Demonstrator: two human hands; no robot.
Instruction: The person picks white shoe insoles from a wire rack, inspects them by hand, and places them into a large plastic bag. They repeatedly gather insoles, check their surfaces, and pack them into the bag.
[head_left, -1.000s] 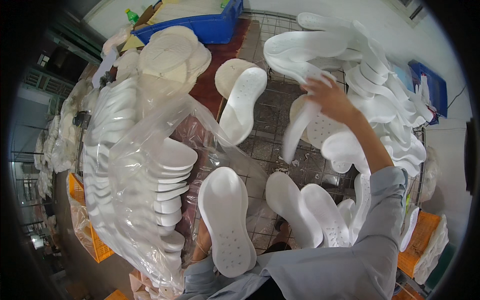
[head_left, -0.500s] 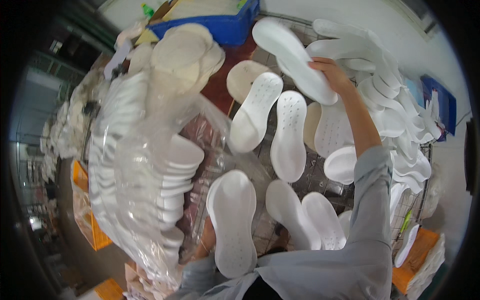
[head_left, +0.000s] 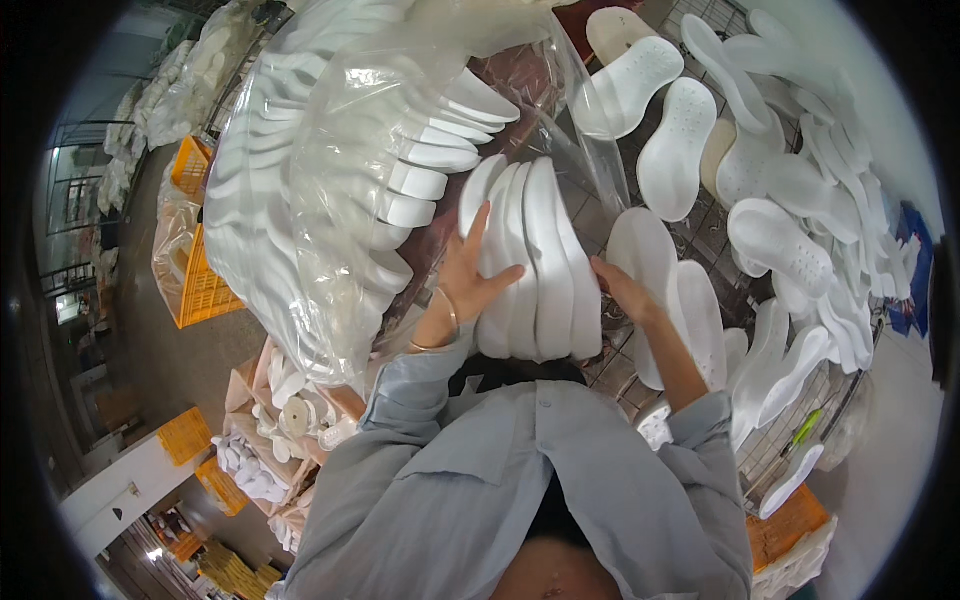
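A stack of several white insoles point(head_left: 540, 270) stands on edge close in front of my body, pressed together between my hands. My left hand point(head_left: 470, 285) grips the stack's left face, thumb and fingers spread over it. At the other face, my right hand point(head_left: 622, 287) holds with its fingertips; part of its grip is hidden behind the insoles. To the left lies a clear plastic bag point(head_left: 350, 130) packed with rows of white insoles, its mouth towards the stack. Loose perforated white insoles point(head_left: 677, 150) lie on the right beyond my right hand.
A heap of insoles point(head_left: 840, 190) covers the wire rack at the far right. Orange crates point(head_left: 210, 265) stand on the floor at left. A pinkish bag point(head_left: 250, 390) holding pale pieces sits below the clear bag. A blue bin point(head_left: 908, 265) stands at the right wall.
My right hand has come down from the upper right, where it held insoles. Both hands now hold a stack near my body. The view has shifted, showing more of my torso.
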